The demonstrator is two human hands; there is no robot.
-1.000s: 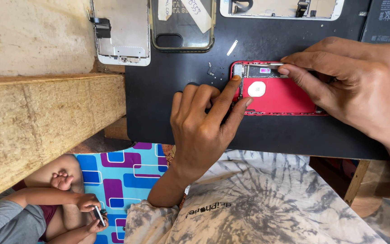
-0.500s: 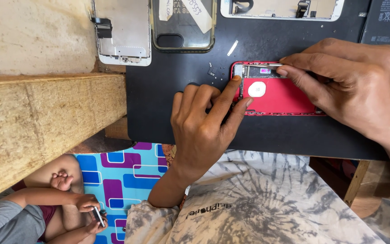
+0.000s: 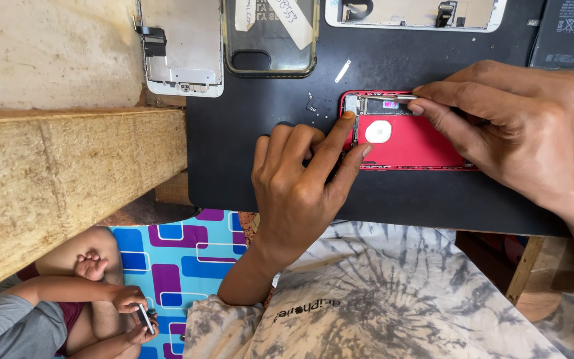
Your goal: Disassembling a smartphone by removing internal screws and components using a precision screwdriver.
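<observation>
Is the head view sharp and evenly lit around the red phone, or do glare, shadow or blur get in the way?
Head view: sharp and evenly lit, no motion blur on the left hand or right hand; soft shadow beside the hands on the black mat; mild glare on the clear case; the red phone reads clearly.

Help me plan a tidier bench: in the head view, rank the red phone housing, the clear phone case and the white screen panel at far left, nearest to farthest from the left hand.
1. Red phone housing: the left hand touches its left end.
2. Clear phone case: above the hand, at the mat's top edge.
3. White screen panel: farthest, up and to the left, beside the case.
</observation>
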